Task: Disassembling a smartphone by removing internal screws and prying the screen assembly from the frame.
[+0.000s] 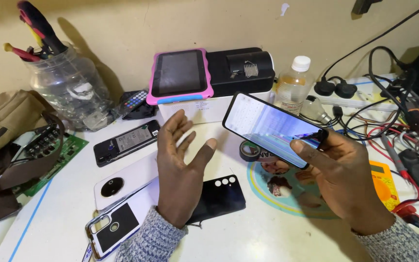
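Holding a smartphone (271, 129) above the tabletop (267, 237), our right hand (345, 174) grips its lower-right end with the fingers (302, 148) and thumb clamped on the edges, the lit screen facing up and toward us. Our left hand (178, 170) hovers beside it, palm open and fingers spread, grasping nothing. The phone's long axis runs from upper left to lower right across the view; its free end points up and left toward the pink-cased tablet (179, 75) and the plastic bottle (294, 85), and it tilts slightly downward toward the gripping hand. Risk, as we judge it: only one end of the phone is pinched, so most of its length is unsupported. A slackened grip could let it pivot and drop onto the roll of black tape (249, 151) or the yellow multimeter (385, 184) beneath. The tangle of cables (389, 104) just right of the hand could also snag a sleeve. On the tabletop below the open hand lie a black back cover (221, 194), a white phone back (124, 182) and a clear case (112, 228), apart from the held phone.
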